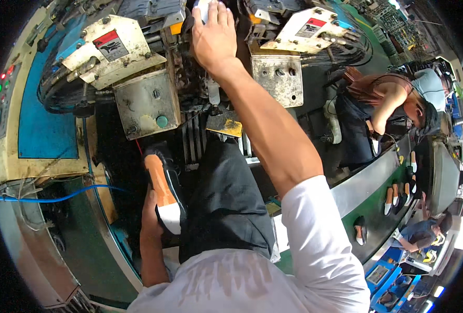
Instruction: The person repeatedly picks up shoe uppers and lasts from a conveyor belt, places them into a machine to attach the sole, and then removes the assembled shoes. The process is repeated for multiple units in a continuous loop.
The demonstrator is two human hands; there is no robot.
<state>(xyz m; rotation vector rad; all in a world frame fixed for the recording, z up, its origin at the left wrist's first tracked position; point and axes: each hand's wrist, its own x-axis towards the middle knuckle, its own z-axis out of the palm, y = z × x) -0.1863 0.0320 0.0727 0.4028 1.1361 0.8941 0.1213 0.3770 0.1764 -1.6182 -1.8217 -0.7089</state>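
In my left hand [149, 221] is a shoe [162, 180], sole side up, with a black upper and a tan and white underside. The fingers wrap its side, partly hidden behind it, beside my left thigh. My right arm reaches forward into the middle of a machine [145, 101]. There my right hand [214, 39] lies palm down, fingers stretched out over a white piece [204, 10], whose kind I cannot make out. My right thumb is hidden.
Metal boxes and angled guard plates [111, 49] flank the machine's centre. A control panel [1, 101] stands at left, near a blue hose [59, 199]. At right, a green conveyor [341, 224] carries several shoes [389, 200]. One co-worker [382, 104] bends over beside it; another [422, 235] is farther off.
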